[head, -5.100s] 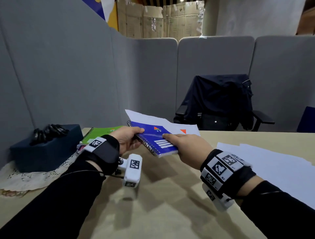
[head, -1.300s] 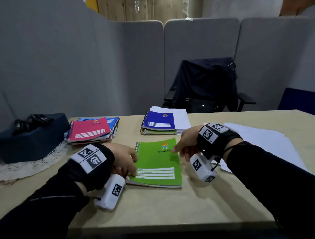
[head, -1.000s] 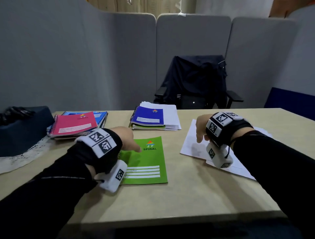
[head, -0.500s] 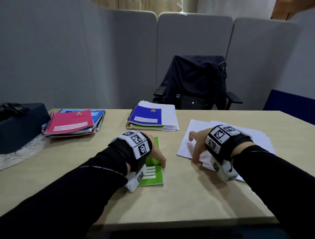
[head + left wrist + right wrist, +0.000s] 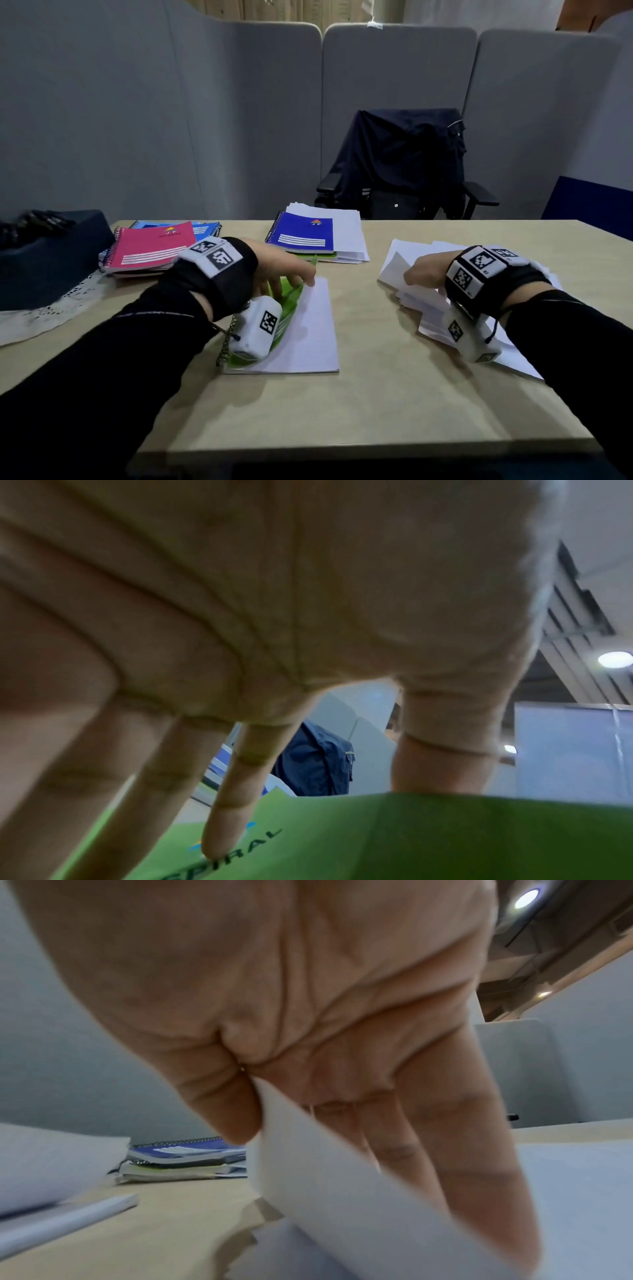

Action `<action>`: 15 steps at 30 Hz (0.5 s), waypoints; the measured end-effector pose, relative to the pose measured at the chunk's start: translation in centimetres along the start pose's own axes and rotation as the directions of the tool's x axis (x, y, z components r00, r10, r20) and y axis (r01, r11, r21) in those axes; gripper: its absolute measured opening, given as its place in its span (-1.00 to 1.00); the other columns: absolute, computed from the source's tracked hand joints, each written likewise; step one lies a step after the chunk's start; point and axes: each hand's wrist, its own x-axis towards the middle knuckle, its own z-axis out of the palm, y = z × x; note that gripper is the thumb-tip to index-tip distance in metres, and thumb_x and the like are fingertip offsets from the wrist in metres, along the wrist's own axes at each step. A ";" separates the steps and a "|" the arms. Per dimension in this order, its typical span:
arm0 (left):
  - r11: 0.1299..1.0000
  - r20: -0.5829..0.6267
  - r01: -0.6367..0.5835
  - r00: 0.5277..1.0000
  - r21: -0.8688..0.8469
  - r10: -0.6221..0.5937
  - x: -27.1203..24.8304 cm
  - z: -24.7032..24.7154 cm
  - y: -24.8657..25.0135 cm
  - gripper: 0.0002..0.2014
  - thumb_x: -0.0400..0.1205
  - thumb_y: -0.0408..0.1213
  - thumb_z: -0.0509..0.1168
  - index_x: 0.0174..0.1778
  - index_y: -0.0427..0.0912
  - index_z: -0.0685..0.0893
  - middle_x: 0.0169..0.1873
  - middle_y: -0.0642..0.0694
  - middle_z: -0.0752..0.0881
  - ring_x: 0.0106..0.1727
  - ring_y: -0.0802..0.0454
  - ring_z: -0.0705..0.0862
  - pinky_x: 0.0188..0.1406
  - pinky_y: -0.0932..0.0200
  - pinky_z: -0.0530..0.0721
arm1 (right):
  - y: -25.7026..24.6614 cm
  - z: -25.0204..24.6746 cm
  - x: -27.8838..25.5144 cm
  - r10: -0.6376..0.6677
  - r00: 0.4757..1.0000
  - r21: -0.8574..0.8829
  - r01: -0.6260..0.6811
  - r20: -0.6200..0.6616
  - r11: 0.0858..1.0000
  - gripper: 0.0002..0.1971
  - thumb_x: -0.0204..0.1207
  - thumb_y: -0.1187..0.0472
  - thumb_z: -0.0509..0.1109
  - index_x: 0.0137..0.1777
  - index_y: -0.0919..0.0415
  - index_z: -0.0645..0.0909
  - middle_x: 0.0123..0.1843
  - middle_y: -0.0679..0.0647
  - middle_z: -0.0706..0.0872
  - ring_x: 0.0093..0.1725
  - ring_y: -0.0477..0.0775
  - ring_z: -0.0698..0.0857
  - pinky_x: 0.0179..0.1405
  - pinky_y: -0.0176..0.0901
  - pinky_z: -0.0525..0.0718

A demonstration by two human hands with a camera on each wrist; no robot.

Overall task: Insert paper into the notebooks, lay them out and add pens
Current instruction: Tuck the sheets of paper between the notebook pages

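Observation:
The green spiral notebook [image 5: 290, 298] lies in front of me on the table. My left hand [image 5: 284, 270] pinches its green cover [image 5: 411, 837], thumb behind and fingers [image 5: 232, 804] on the printed side. The cover is lifted, and a white page [image 5: 308, 335] shows under it. My right hand [image 5: 424, 270] is over the loose paper pile [image 5: 513, 356] on the right. It pinches one white sheet [image 5: 342, 1191] between thumb and fingers, and the sheet curls up off the pile. A blue notebook [image 5: 303, 233] lies further back on white sheets.
A pink notebook [image 5: 150, 246] tops a stack of notebooks at the back left. Beside it a dark box [image 5: 51, 260] holding dark pens sits on a lace cloth. A chair [image 5: 400, 168] draped with a dark jacket stands behind the table. Grey partitions enclose the desk.
My left hand has raised the green notebook's cover, which lay flat before. My right hand has closed on a sheet of the pile and lifted its edge.

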 end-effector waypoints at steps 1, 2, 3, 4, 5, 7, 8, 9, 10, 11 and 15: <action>0.999 -0.009 -0.018 1.000 -0.047 0.017 -0.1 -0.4 -0.4 -0.70 0.54 -0.03 0.30 0.04 -0.17 0.62 0.05 -0.27 0.71 -0.09 -0.23 0.74 0.02 0.00 0.72 | 0.2 -0.1 0.1 0.020 0.999 -0.050 -0.022 -0.038 0.999 -0.77 0.67 0.15 0.10 0.13 0.18 0.55 0.04 0.11 0.56 -0.01 0.12 0.49 -0.08 -0.18 0.42; 0.995 -0.031 -0.039 0.999 -0.094 0.037 -0.2 -0.9 -0.8 -0.71 0.54 -0.09 0.28 0.04 -0.22 0.62 -0.06 -0.25 0.71 -0.20 -0.19 0.74 -0.12 0.06 0.75 | 0.2 -0.3 0.1 0.030 0.997 -0.091 -0.036 -0.071 0.995 -0.78 0.67 0.17 0.09 0.11 0.18 0.54 0.04 0.09 0.56 -0.01 0.10 0.49 -0.02 -0.20 0.39; 0.989 -0.063 -0.065 0.996 -0.134 0.057 -0.4 -1.3 -1.1 -0.75 0.54 -0.17 0.25 0.02 -0.28 0.61 -0.17 -0.23 0.67 -0.32 -0.14 0.69 -0.31 0.16 0.74 | 0.1 -0.6 0.2 0.026 0.993 -0.113 -0.039 -0.114 0.993 -0.79 0.67 0.20 0.09 0.11 0.20 0.54 0.04 0.10 0.59 -0.02 0.10 0.50 -0.02 -0.20 0.39; 0.984 -0.107 -0.097 0.991 -0.148 0.082 -0.6 -1.6 -1.3 -0.81 0.54 -0.26 0.22 -0.04 -0.30 0.59 -0.25 -0.22 0.62 -0.40 -0.09 0.63 -0.46 0.24 0.68 | 0.1 -0.9 0.2 0.020 0.987 -0.110 -0.038 -0.160 0.993 -0.81 0.67 0.24 0.10 0.09 0.24 0.54 0.00 0.12 0.61 -0.05 0.11 0.52 -0.06 -0.19 0.41; 0.981 -0.155 -0.128 0.982 -0.148 0.105 -0.9 -1.9 -1.4 -0.89 0.53 -0.34 0.21 -0.12 -0.30 0.58 -0.30 -0.21 0.57 -0.44 -0.07 0.58 -0.54 0.28 0.63 | 0.1 -1.3 0.1 0.023 0.977 -0.084 -0.042 -0.211 0.996 -0.81 0.65 0.27 0.12 0.05 0.28 0.56 -0.10 0.12 0.61 -0.10 0.13 0.54 -0.10 -0.18 0.44; 0.976 -0.248 -0.172 0.959 -0.134 0.135 -1.2 -2.3 -1.4 -0.95 0.50 -0.41 0.26 -0.24 -0.31 0.61 -0.38 -0.20 0.59 -0.49 -0.05 0.58 -0.59 0.31 0.59 | -0.1 -2.4 0.0 0.037 0.948 -0.040 -0.052 -0.315 0.998 -0.79 0.63 0.31 0.13 -0.04 0.34 0.61 -0.27 0.11 0.56 -0.16 0.16 0.56 -0.17 -0.15 0.48; 0.975 -0.278 -0.186 0.949 -0.121 0.147 -1.4 -2.5 -1.5 -0.94 0.47 -0.41 0.31 -0.23 -0.32 0.66 -0.38 -0.20 0.63 -0.49 -0.05 0.60 -0.58 0.31 0.60 | -0.3 -3.0 -0.4 0.047 0.935 -0.022 -0.058 -0.352 0.998 -0.79 0.61 0.33 0.14 -0.11 0.35 0.60 -0.32 0.11 0.53 -0.18 0.18 0.57 -0.20 -0.14 0.50; 0.975 -0.299 -0.196 0.941 -0.108 0.156 -1.4 -2.6 -1.6 -0.91 0.45 -0.39 0.35 -0.21 -0.33 0.72 -0.37 -0.20 0.68 -0.47 -0.07 0.63 -0.55 0.29 0.63 | -0.5 -3.5 -0.7 0.056 0.920 0.000 -0.060 -0.387 0.998 -0.81 0.59 0.35 0.15 -0.21 0.35 0.54 -0.35 0.11 0.51 -0.20 0.19 0.58 -0.22 -0.12 0.51; 0.976 -0.312 -0.198 0.936 -0.092 0.161 -1.5 -2.8 -1.8 -0.87 0.44 -0.37 0.38 -0.17 -0.34 0.75 -0.36 -0.19 0.71 -0.45 -0.08 0.65 -0.49 0.27 0.66 | -0.9 -4.1 -1.2 0.062 0.904 0.018 -0.059 -0.424 0.998 -0.80 0.57 0.37 0.17 -0.30 0.33 0.48 -0.36 0.12 0.50 -0.24 0.19 0.58 -0.23 -0.11 0.52; 0.977 -0.320 -0.196 0.934 -0.082 0.161 -1.5 -2.9 -2.0 -0.86 0.43 -0.35 0.40 -0.18 -0.34 0.77 -0.38 -0.17 0.72 -0.44 -0.07 0.66 -0.45 0.26 0.67 | -1.2 -4.6 -1.8 0.061 0.885 0.028 -0.054 -0.462 0.998 -0.78 0.55 0.38 0.18 -0.35 0.30 0.42 -0.36 0.13 0.49 -0.28 0.19 0.57 -0.23 -0.09 0.54; 0.979 -0.310 -0.192 0.936 -0.062 0.164 -2.2 -3.2 -2.7 -0.78 0.48 -0.33 0.43 -0.47 -0.22 0.59 -0.68 -0.06 0.53 -0.68 0.05 0.40 -0.66 0.40 0.36 | -3.2 -5.4 -3.3 -0.018 0.792 -0.007 0.017 -0.611 1.000 -0.74 0.52 0.40 0.20 -0.40 0.25 0.33 -0.38 0.14 0.44 -0.30 0.22 0.54 -0.24 -0.04 0.57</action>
